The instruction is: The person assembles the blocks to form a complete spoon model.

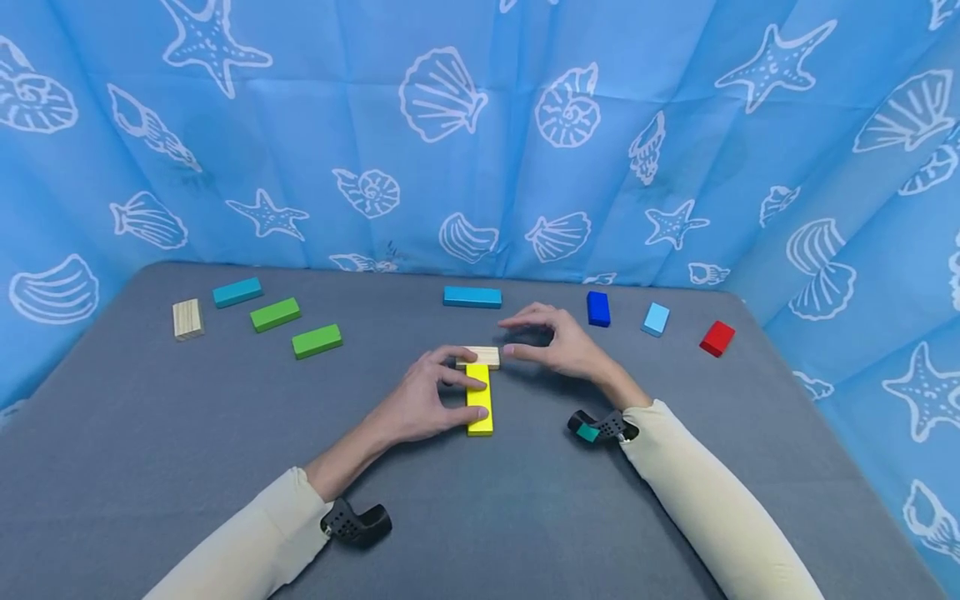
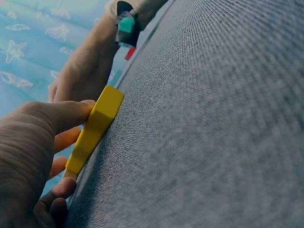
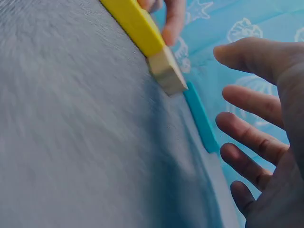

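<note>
A yellow block (image 1: 478, 400) lies lengthwise in the middle of the grey table, its far end against a plain wooden block (image 1: 487, 357) set crosswise. My left hand (image 1: 423, 400) reaches in from the left; its thumb and fingers touch the top of the yellow block, and one fingertip is over the wooden block. In the left wrist view, the thumb meets the yellow block (image 2: 97, 123) near its closer end. My right hand (image 1: 558, 342) hovers just right of the wooden block, holding nothing. Its fingers are spread and relaxed in the right wrist view, apart from the wooden block (image 3: 166, 71).
Behind the wooden block lies a teal block (image 1: 472, 297). To the left are another teal block (image 1: 237, 292), two green blocks (image 1: 317, 342) and a wooden one (image 1: 187, 319). Dark blue (image 1: 598, 308), light blue (image 1: 656, 319) and red (image 1: 717, 338) blocks lie right. A shell-patterned curtain (image 1: 510, 167) hangs behind.
</note>
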`<state>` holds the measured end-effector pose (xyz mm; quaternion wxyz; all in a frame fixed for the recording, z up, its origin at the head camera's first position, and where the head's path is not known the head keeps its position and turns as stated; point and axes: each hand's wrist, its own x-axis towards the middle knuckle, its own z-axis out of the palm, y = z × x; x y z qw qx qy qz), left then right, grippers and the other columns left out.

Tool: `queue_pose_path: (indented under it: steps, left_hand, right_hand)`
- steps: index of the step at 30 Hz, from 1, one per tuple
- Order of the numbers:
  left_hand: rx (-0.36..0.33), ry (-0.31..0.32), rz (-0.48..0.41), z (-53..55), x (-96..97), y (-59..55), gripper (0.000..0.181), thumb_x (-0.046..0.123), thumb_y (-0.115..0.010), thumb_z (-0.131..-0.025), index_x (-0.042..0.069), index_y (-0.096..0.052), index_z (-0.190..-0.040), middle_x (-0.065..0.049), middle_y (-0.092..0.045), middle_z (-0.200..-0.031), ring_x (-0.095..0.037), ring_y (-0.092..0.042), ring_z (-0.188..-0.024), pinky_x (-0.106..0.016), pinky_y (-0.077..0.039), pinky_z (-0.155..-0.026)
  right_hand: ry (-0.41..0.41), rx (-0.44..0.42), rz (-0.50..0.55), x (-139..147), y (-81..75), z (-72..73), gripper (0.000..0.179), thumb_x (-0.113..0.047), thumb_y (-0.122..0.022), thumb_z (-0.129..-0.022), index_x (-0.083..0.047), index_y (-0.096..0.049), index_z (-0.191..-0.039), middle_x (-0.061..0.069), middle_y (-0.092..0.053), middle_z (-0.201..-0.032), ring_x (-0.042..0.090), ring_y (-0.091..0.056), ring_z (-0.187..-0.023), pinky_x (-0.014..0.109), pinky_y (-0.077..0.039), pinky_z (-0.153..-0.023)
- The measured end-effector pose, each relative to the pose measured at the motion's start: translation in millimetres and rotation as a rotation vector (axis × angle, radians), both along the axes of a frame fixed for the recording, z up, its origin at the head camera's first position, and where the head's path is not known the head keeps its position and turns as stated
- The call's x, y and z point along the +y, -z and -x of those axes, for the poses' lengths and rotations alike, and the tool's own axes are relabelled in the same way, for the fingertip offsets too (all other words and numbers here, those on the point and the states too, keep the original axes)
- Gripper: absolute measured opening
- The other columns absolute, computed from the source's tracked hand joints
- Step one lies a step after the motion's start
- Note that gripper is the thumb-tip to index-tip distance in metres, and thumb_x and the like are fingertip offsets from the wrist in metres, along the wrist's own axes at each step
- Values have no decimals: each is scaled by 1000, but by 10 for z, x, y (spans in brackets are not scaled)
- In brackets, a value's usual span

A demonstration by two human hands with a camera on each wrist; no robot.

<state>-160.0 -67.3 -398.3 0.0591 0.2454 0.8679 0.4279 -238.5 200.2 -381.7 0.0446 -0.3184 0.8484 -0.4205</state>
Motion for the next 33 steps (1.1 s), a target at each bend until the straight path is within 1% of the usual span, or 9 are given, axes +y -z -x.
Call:
queue_pose_path:
  steps: [3,8,16,20,21,24,27,28,33]
  left_hand:
    - [-8,-3,-4,-7,-2,-13,31,31,-82,-85,17,-80,-113,1,-53,-143,-30,-39,-138,-62,-31,-109]
    - [-9,0,-20,-10,-7,2,31,29,-82,-85,17,-80,-113,1,-53,-143,-30,-39,-137,-61,-31,-109]
    - [-7,9,-30,-4,-6,11,30,28,-81,-85,16,-80,-113,0,-53,-143,-30,-39,-137,-61,-31,-109]
    - [-10,11,-35,-3,-3,7,30,28,-81,-85,16,-80,-112,0,-52,-143,-31,-39,-138,-62,-31,-109]
    - [-11,11,-33,-4,-2,6,30,28,-81,-85,16,-80,-112,0,-52,-143,-31,-39,-138,-62,-31,-109]
    - [-10,10,-28,-3,0,2,30,28,-82,-85,15,-80,-112,-1,-52,-143,-31,-39,-139,-62,-31,-109]
    - [-5,14,-28,0,-4,4,31,28,-82,-85,15,-80,-112,-1,-52,-143,-31,-39,-139,-62,-30,-109]
    - [-4,16,-31,1,-6,7,31,28,-82,-85,15,-80,-112,-1,-52,-143,-31,-39,-139,-62,-31,-109]
    - [2,21,-39,6,-11,20,31,29,-82,-85,15,-80,-112,-1,-52,-143,-31,-40,-138,-62,-31,-109]
  right_hand:
    - [52,21,12,134,-59,0,40,-14,-76,-91,-4,-69,-129,13,-63,-124,31,-54,-118,56,-40,-97]
    - [179,59,23,483,-120,-15,41,-8,-75,-90,0,-67,-130,19,-63,-126,37,-52,-119,59,-37,-95]
    - [441,157,-59,1113,-147,-133,42,-19,-75,-93,-2,-67,-130,19,-60,-126,35,-48,-119,59,-36,-94]
    - [569,195,-84,1420,-119,-186,47,-22,-76,-92,0,-65,-132,22,-55,-128,38,-44,-119,61,-35,-94]
    - [600,209,-91,1494,-108,-198,48,-22,-76,-92,0,-64,-133,23,-54,-128,39,-44,-117,60,-34,-94]
    - [682,239,-112,1713,-67,-231,51,-22,-75,-92,3,-62,-135,28,-51,-131,44,-41,-120,61,-29,-93]
    - [750,218,-131,1898,-34,-263,58,-26,-74,-92,4,-57,-139,32,-46,-137,50,-38,-124,63,-27,-92]
    - [772,197,-136,1947,-24,-275,60,-28,-73,-93,4,-55,-141,33,-43,-140,52,-35,-128,65,-28,-93]
    - [869,85,-153,2076,13,-321,75,-39,-69,-95,3,-42,-151,36,-33,-145,53,-31,-130,68,-30,-95]
